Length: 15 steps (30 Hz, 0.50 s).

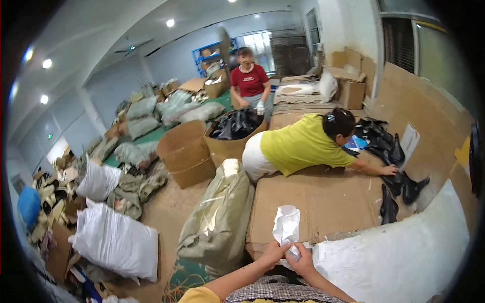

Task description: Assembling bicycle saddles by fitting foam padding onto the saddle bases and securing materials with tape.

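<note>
While the wearer's forearms reach in from the near edge, the left hand (273, 253) and the right hand (302, 259) meet almost touching, fingers curled closed on the lower end of a crumpled white sheet (286, 224). Whether it is paper or thin plastic cannot be told. It stands up from the grip at the near side of a cardboard-covered table (323, 199).

Just left of the table, an olive-green woven sack (214, 217) stands upright; to the near right lies a large white sack (394, 260). Across the table leans a co-worker in a yellow-green top (298, 144), one outstretched hand touching the black pointed shoes (389, 204) spread along the far right.

Farther back, a person in a red top (249, 82), with one white-gloved hand, sits behind a cardboard drum (230, 150) filled with more black items. Another open cardboard drum (186, 156) stands just to its left.
</note>
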Each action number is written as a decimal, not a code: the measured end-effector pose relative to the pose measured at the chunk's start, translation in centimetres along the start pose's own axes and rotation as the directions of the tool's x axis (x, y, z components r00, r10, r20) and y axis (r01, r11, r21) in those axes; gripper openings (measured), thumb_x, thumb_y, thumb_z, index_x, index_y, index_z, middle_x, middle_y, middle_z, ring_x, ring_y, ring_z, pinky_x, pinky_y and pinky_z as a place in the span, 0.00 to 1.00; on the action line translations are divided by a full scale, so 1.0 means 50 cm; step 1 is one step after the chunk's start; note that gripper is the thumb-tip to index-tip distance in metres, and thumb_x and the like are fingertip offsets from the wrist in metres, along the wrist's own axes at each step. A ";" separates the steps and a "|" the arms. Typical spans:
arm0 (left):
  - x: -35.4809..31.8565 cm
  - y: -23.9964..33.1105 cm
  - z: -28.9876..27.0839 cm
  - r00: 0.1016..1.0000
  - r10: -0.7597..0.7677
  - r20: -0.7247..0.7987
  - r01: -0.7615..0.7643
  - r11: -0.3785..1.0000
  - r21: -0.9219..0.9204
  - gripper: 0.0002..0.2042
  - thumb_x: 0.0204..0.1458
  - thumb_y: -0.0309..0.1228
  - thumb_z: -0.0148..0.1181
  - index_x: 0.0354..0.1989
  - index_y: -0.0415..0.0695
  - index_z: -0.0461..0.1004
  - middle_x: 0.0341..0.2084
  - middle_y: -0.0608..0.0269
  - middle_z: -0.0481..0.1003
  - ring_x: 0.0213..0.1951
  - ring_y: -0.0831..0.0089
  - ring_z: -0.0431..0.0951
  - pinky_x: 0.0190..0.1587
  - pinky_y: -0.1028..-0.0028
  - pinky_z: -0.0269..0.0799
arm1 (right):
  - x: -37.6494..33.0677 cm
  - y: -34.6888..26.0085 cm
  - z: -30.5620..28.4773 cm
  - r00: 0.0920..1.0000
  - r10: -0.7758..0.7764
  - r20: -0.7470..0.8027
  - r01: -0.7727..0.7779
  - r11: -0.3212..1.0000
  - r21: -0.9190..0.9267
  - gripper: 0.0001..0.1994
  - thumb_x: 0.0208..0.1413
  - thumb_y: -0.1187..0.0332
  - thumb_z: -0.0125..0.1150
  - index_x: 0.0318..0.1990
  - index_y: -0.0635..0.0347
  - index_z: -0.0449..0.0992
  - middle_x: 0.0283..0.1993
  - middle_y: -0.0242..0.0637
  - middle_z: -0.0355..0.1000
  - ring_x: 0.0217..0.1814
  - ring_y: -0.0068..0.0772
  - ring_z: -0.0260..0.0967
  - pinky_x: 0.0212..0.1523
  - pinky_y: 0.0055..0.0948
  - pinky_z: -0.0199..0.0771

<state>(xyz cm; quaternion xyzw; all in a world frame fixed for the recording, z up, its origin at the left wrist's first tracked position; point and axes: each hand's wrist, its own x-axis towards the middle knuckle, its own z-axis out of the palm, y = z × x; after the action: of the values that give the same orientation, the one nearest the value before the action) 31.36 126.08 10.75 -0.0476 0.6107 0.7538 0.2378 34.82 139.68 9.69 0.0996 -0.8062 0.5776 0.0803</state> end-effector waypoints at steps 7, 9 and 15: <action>-0.035 0.018 -0.022 0.993 -0.056 -0.108 0.050 0.997 -0.053 0.13 0.54 0.32 0.49 0.44 0.37 0.68 0.32 0.61 0.74 0.31 0.73 0.76 0.29 0.74 0.74 | 0.013 0.048 0.018 0.968 0.228 0.109 -0.251 0.911 0.326 0.08 0.52 0.72 0.55 0.38 0.66 0.71 0.32 0.31 0.70 0.34 0.18 0.65 0.36 0.19 0.66; -0.049 0.022 -0.036 0.994 0.037 -0.101 -0.045 0.996 -0.074 0.13 0.52 0.32 0.52 0.42 0.37 0.70 0.31 0.63 0.74 0.30 0.74 0.75 0.30 0.74 0.72 | 0.027 0.036 0.022 0.977 0.203 0.059 -0.212 0.936 0.280 0.07 0.53 0.72 0.54 0.36 0.66 0.72 0.29 0.29 0.70 0.30 0.16 0.63 0.32 0.17 0.65; -0.019 0.038 -0.061 0.968 0.163 -0.192 -0.125 0.973 0.193 0.16 0.46 0.32 0.59 0.42 0.36 0.70 0.31 0.63 0.74 0.32 0.73 0.75 0.35 0.72 0.71 | 0.032 0.068 -0.031 0.914 0.294 -0.279 -0.231 0.944 0.237 0.06 0.53 0.71 0.52 0.30 0.64 0.71 0.24 0.26 0.65 0.26 0.15 0.59 0.28 0.19 0.62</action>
<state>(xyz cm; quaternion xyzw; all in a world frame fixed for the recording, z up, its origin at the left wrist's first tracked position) 30.72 122.64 12.04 -0.0595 0.6994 0.7019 0.1207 32.43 142.10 7.44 -0.0943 -0.7278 0.6691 0.1169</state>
